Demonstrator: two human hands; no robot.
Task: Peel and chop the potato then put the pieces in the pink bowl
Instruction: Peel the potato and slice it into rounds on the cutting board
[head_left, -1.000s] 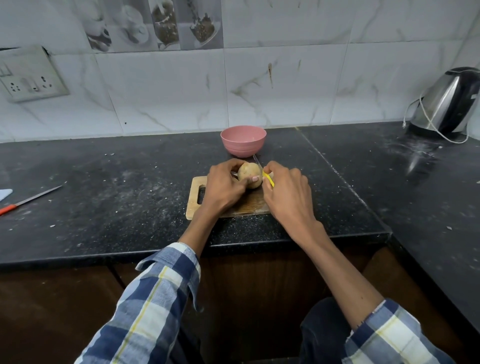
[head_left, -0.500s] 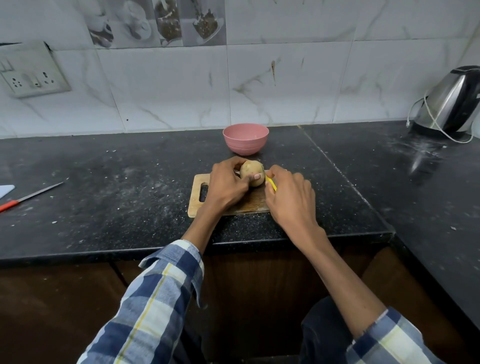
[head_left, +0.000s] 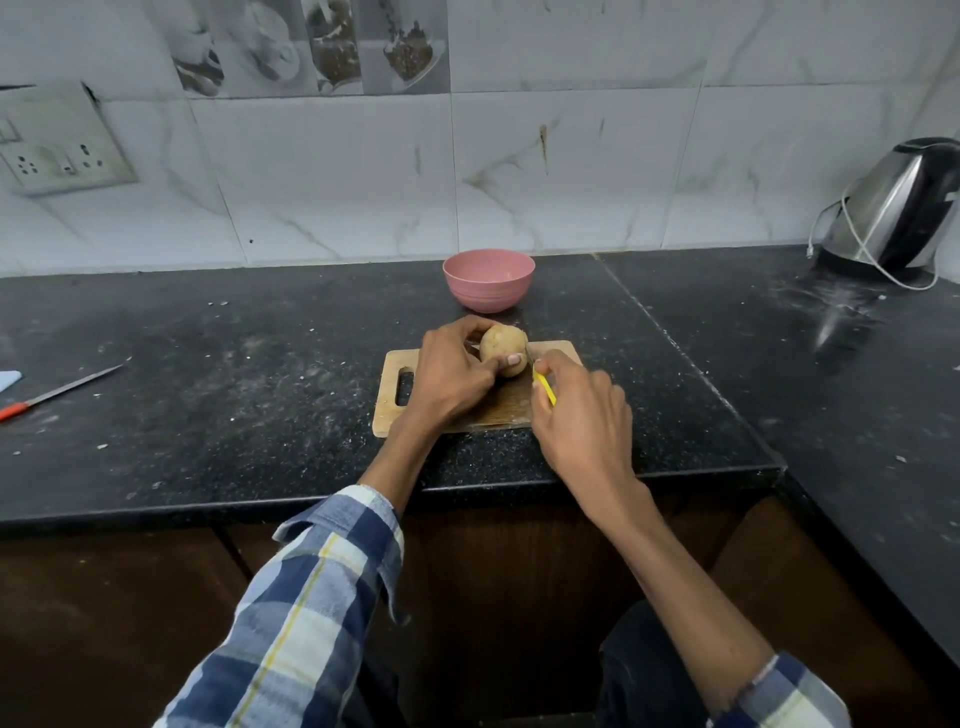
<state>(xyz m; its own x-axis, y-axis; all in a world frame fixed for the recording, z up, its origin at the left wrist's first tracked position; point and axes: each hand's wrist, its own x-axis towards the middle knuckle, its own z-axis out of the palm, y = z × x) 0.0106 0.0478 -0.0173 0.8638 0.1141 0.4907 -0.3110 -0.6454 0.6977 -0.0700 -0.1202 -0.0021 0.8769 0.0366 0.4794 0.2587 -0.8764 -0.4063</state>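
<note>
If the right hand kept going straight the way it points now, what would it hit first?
Most likely the round brown potato held by the left hand: the right hand and its yellow-handled tool point straight at it.

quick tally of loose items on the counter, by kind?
Potato: 1
Pink bowl: 1
Wooden cutting board: 1
Yellow-handled tool: 1
Red-handled knife: 1
Steel kettle: 1
Total: 6
</note>
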